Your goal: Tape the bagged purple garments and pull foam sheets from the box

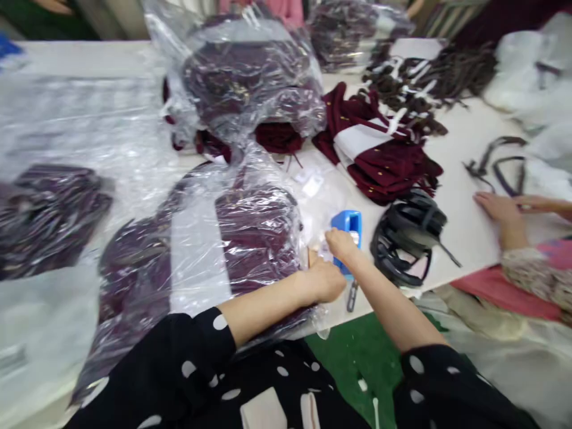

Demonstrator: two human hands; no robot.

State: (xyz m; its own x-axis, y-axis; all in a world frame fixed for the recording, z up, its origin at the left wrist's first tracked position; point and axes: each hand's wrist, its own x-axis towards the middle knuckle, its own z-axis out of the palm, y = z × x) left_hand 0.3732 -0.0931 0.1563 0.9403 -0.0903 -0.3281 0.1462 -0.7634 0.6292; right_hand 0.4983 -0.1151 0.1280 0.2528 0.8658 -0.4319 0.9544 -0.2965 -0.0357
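At the tabletop's (465, 232) near edge, a blue tool (347, 229) is clasped in the right hand (342, 244), its grip clamped on it. The bagged garment's (257, 238) plastic edge is pinched in the left hand (324, 280), just below.

Four clear plastic bags of dark maroon garments show: one under the hands (250, 238), one at the left edge (49, 214), one piled behind (250, 77) and one at the far edge (348, 30). One blue tape dispenser (347, 229) sits by one loose stack of maroon garments (379, 155) and one coil of black straps (409, 238). Three hands are in view: the person's left hand (324, 280) and right hand (342, 244), and a co-worker's hand (498, 208).
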